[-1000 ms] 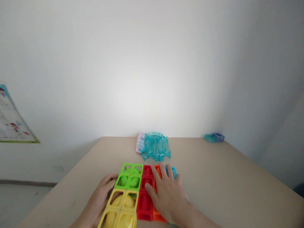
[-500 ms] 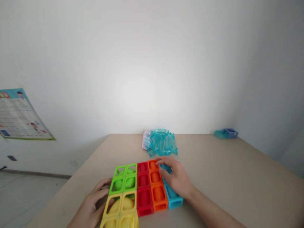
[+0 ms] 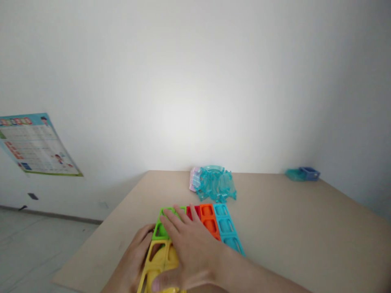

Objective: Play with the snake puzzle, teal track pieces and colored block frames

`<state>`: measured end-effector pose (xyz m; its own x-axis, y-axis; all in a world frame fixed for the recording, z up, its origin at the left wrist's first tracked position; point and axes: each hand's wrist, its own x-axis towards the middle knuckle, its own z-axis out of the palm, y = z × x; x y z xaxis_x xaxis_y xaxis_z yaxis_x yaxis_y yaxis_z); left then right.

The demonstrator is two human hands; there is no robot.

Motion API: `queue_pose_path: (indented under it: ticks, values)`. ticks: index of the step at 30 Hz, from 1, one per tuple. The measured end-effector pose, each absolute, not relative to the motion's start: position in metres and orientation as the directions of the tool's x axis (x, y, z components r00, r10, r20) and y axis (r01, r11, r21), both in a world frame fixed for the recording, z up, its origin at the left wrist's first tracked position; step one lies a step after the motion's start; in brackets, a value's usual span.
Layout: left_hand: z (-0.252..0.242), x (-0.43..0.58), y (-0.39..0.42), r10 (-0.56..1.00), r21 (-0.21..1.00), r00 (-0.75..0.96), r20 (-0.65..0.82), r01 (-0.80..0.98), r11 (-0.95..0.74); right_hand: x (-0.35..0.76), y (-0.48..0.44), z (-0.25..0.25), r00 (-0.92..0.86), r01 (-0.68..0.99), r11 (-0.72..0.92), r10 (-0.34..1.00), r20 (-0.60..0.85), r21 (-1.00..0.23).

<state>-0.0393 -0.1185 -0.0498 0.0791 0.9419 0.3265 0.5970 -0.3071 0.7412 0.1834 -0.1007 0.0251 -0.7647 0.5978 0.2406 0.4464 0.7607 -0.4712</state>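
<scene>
Hollow plastic blocks with oblong windows and rounded inner shapes sit side by side as one panel: green [image 3: 160, 231], yellow [image 3: 151, 266], red [image 3: 197, 209], orange [image 3: 207, 210] and blue [image 3: 225, 225]. My left hand [image 3: 134, 260] curls round the panel's left edge by the green and yellow blocks; its fingertips are partly hidden. Across the top of the green, yellow and red blocks lies my right hand [image 3: 195, 248], fingers spread and thumb on the yellow. It covers much of the red and the lower orange.
Behind the panel, a pile of clear teal plastic pieces [image 3: 216, 185] lies beside a pink-and-white item [image 3: 194, 179]. A blue basket [image 3: 310, 173] and a teal piece [image 3: 295, 175] stand at the back right of the table [image 3: 275, 219]. A poster [image 3: 39, 148] hangs on the wall.
My right hand has moved left from the blue and orange blocks onto the green, yellow and red ones, fingers now spread. My left hand stays at the left edge. The view has shifted slightly left.
</scene>
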Motion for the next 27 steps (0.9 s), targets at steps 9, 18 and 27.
queue_pose_path:
  ticks: [9, 18, 27]
  values:
    - [-0.038, -0.044, -0.124, 0.881, 0.611, 0.359, 0.307, 0.635, -0.472, 0.164, -0.100, 0.023, -0.779, 0.513, 0.720, 0.619, 0.100, -0.468]
    - [-0.044, -0.056, -0.127, 0.937, 0.637, 0.176, 0.302, 0.694, -0.336, 0.161, -0.099, 0.017, -0.758, 0.533, 0.702, 0.644, 0.102, -0.472]
    - [-0.051, -0.062, -0.125, 0.915, 0.592, 0.121, 0.384, 0.728, -0.345, 0.157, -0.098, 0.015, -0.745, 0.567, 0.713, 0.658, 0.112, -0.413]
